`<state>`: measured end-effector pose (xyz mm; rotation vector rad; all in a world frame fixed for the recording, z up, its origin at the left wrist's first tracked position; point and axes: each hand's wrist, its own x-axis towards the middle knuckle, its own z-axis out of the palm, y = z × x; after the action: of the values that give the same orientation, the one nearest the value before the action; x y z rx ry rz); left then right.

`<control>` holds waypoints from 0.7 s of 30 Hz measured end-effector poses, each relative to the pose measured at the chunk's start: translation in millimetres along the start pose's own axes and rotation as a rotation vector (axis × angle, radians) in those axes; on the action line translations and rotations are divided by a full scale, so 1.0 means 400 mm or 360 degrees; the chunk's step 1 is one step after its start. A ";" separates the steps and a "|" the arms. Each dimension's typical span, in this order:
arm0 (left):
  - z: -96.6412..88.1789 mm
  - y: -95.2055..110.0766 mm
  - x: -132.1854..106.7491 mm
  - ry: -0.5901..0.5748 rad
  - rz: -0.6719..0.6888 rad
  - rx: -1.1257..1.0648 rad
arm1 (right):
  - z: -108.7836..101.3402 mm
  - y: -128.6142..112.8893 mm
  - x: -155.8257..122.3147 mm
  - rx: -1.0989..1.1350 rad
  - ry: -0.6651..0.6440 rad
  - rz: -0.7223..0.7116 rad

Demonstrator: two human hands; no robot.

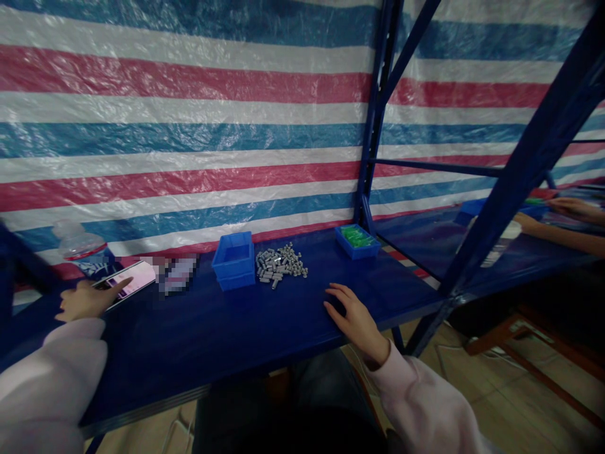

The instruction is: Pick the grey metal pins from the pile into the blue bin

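My left hand [86, 302] is at the left end of the table, over the near end of a smartphone [137, 280] with a lit screen. One finger stretches across the screen and touches or nearly touches it; the others bend loosely to the left. My right hand [352, 318] rests on the blue table [203, 334] near its front edge, fingers apart with nothing in them. Farther back, a heap of small grey metal cylinders [278, 263] lies between two stacked blue bins [234, 261] and a shallow blue bin [362, 252] holding small green pieces [355, 236].
A clear plastic bottle [82, 246] stands behind the phone, beside a partly blurred flat item [182, 274]. Blue rack posts [510, 170] rise at the right. Beyond them, another person's hands [574, 208] work near a white cup-like container [496, 243]. A striped sheet [189, 139] hangs behind.
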<state>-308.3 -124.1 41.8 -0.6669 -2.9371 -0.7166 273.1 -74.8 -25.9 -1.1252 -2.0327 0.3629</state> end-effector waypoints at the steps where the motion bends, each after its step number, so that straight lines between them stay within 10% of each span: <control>1: -0.002 -0.001 -0.001 -0.0008 -0.0002 -0.0007 | 0.000 0.000 0.000 0.0002 0.0002 -0.0004; 21: 0.005 0.001 0.018 0.0061 0.0079 -0.0106 | -0.002 -0.002 -0.001 -0.0011 0.0001 0.0002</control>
<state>-314.5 -119.8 41.2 -0.7205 -2.8621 -0.8166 273.1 -75.7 -25.2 -1.1307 -2.0344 0.3560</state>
